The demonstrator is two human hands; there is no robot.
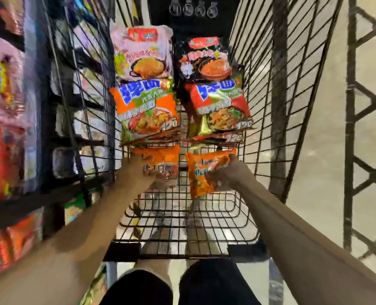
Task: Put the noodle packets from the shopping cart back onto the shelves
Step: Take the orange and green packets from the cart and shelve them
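Right hand [228, 172] pinching near-right orange packet [206, 172], left hand [138, 164] on near-left orange packet [160, 166], grip blurred, cannot tell; four packets [143, 53] farther in cart [259, 95], shelves [4, 106] at left — early, likely most restocking left.

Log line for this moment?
right hand: grips orange noodle packet | left hand: on second orange packet, grip unclear | four packets still in cart
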